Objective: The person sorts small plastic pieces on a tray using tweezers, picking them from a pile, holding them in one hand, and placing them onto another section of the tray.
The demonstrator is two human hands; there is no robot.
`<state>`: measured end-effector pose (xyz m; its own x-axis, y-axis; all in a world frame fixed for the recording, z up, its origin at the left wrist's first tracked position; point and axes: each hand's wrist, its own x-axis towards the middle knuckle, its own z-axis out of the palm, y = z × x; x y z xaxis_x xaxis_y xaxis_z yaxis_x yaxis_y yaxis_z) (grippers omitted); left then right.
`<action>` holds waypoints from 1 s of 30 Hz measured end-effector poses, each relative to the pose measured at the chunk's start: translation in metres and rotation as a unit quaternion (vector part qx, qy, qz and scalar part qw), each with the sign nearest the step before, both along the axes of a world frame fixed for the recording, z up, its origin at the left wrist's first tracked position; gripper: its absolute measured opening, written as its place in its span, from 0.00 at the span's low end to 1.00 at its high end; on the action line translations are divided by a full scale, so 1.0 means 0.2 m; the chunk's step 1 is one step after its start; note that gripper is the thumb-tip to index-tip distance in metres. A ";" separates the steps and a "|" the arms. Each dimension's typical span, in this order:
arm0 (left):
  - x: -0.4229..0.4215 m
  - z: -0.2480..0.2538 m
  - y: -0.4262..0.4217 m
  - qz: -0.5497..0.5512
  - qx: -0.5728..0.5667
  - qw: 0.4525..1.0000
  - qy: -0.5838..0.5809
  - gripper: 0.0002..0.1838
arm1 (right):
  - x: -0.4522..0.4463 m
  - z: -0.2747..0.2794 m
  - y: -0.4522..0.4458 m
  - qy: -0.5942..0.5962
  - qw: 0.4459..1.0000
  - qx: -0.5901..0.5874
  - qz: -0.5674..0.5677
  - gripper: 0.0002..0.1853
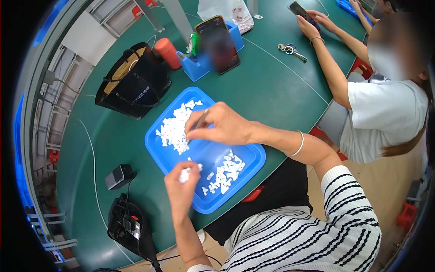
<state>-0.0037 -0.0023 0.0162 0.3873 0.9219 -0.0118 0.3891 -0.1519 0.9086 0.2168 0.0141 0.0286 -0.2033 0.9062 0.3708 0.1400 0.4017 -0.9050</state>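
Note:
A blue tray (201, 152) holds two groups of small white plastic pieces: a larger pile (173, 129) at the far end and a looser group (225, 174) nearer me. My right hand (222, 124) is closed on a slim dark tool (201, 119) that looks like tweezers, its lower end hidden by my fingers beside the larger pile. My left hand (181, 186), over the tray's left edge, is closed around several white pieces (185, 175), some showing between the fingers.
Behind the tray stand a black bag (136, 84), a red bottle (167, 53), a blue holder (194, 65) and a propped phone (219, 45). A black box (118, 177) and a dark pouch (129, 222) lie left. Keys (292, 52) and a seated person (380, 99) are right.

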 end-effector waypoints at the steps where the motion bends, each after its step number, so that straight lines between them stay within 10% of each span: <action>1: -0.03 0.05 0.02 0.019 -0.133 0.988 -0.077 0.06 | 0.01 0.01 0.00 0.065 0.997 0.008 -0.027 0.09; 3: -0.09 0.03 0.06 -0.044 -0.278 0.870 -0.405 0.09 | 0.02 0.01 0.00 0.188 0.982 -0.021 -0.004 0.11; 7: -0.06 0.01 0.08 -0.029 -0.342 0.803 -0.488 0.14 | 0.04 0.02 0.01 0.304 0.948 -0.083 0.029 0.11; 17: 0.01 -0.02 0.04 -0.005 -0.270 0.885 -0.379 0.15 | -0.03 -0.03 0.00 0.279 0.953 -0.104 0.061 0.10; 30: -0.01 -0.01 0.05 -0.007 -0.287 0.864 -0.415 0.09 | -0.04 -0.04 0.00 0.267 0.958 -0.072 0.078 0.10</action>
